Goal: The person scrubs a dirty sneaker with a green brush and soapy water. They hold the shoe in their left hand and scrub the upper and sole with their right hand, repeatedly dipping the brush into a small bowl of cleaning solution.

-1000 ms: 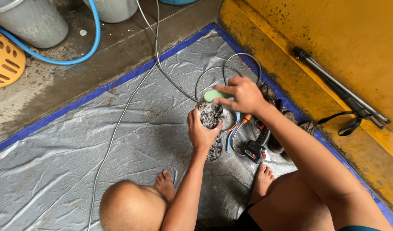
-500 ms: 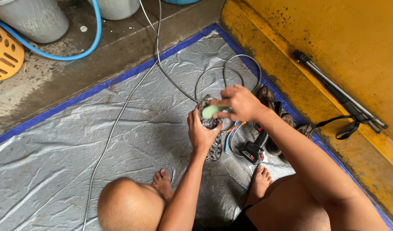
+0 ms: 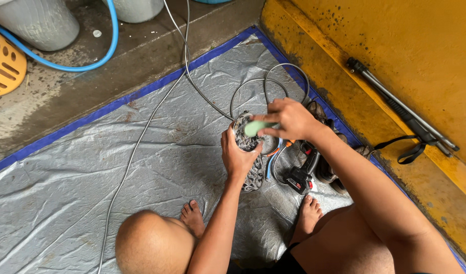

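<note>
Firmly brace patterned shoe point(image 3: 247, 144) in clamped left hand point(image 3: 236, 157); scrub with green brush point(image 3: 257, 127), right hand point(image 3: 292, 119) fingers closed around it, over grey tarp point(image 3: 80, 177).

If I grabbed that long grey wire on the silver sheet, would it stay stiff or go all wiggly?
Probably wiggly: the grey wire already lies in loose curves and loops across the silver sheet. It looks thin, so likely light. Being long, it would probably drag and tangle rather than lift whole.
</note>
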